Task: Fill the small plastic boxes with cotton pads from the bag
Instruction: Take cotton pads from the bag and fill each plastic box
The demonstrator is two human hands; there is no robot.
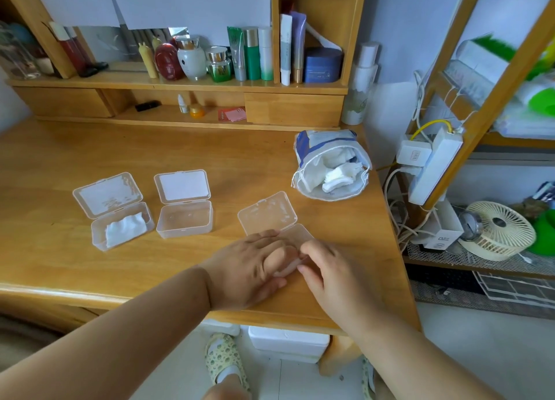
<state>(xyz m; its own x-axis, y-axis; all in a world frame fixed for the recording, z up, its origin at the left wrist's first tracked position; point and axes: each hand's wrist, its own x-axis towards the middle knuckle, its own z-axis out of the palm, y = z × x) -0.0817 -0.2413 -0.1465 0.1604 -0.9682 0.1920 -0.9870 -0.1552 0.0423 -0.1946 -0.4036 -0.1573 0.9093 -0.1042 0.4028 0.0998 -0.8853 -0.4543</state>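
Two hands [249,269] [330,275] over nearest box [268,211]

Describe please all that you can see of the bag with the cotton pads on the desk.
The bag is soft, white with blue print and a blue band near its mouth. It lies on its side at the far right of the wooden desk, the wide-open mouth turned toward the camera. A thin white drawstring hangs at the rim. Inside, white cotton pads lie in loose stacks. Neither hand touches it, and it sits apart from the boxes.
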